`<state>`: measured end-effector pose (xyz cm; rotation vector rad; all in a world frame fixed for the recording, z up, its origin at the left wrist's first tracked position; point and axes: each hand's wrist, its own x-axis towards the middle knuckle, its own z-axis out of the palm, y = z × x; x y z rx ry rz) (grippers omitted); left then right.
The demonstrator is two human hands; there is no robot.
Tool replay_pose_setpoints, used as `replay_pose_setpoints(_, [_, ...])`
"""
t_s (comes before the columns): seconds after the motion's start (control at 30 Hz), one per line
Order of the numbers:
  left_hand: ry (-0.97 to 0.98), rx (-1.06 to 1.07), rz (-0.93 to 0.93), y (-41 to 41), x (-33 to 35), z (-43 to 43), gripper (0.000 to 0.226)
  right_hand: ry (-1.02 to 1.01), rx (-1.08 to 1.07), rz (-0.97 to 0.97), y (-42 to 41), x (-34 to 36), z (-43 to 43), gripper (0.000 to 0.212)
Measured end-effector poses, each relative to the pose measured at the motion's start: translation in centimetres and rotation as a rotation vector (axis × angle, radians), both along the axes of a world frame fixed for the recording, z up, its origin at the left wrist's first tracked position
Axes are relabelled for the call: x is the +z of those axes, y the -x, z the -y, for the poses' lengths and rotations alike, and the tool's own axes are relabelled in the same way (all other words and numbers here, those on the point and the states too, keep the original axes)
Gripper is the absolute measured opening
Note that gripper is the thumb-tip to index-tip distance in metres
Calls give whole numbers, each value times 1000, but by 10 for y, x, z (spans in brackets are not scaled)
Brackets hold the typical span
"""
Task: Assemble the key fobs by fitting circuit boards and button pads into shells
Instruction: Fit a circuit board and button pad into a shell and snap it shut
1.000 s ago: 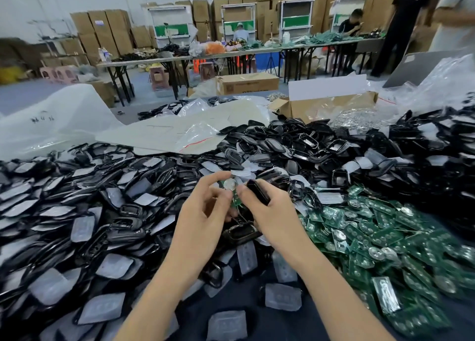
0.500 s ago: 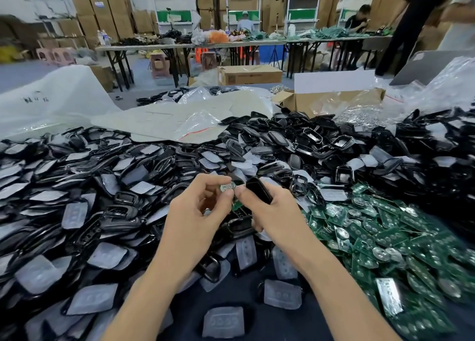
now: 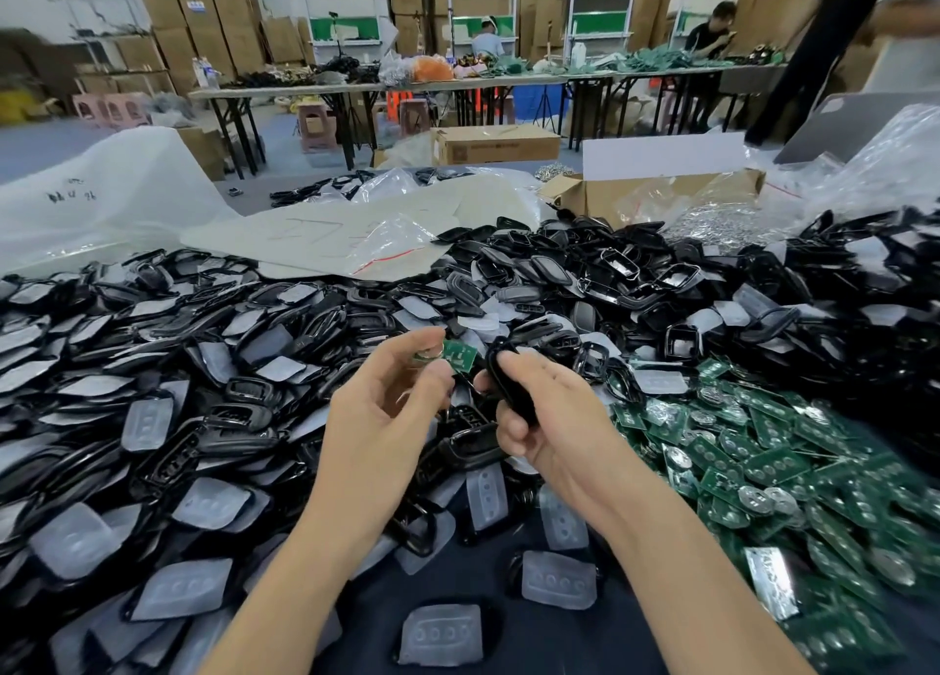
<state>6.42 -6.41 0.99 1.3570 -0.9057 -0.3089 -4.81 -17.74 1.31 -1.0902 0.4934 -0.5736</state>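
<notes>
One circuit board (left hand), one shell.

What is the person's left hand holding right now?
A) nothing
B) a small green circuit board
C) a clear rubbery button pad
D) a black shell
B: the left hand pinches a small green circuit board at its fingertips, while the right hand grips the black shell.
</notes>
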Motion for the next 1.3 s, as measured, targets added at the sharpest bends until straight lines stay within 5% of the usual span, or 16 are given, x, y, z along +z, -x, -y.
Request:
replay_pose_setpoints(0.13, [25, 7, 3, 1, 0, 1, 27, -12, -70, 41, -2, -5, 5, 9])
replay_pose_setpoints(0.43, [-17, -16, -24, -3, -3, 1, 16, -83, -126, 66, -6, -9, 9, 25])
replay_pose_setpoints(0.67, [-75, 47, 66, 1, -7, 5, 23, 229, -65, 12, -5, -16, 5, 22])
replay_pose_setpoints(1.3, [-80, 185, 94, -4, -10, 5, 20, 236, -12, 98, -7, -10, 0, 30])
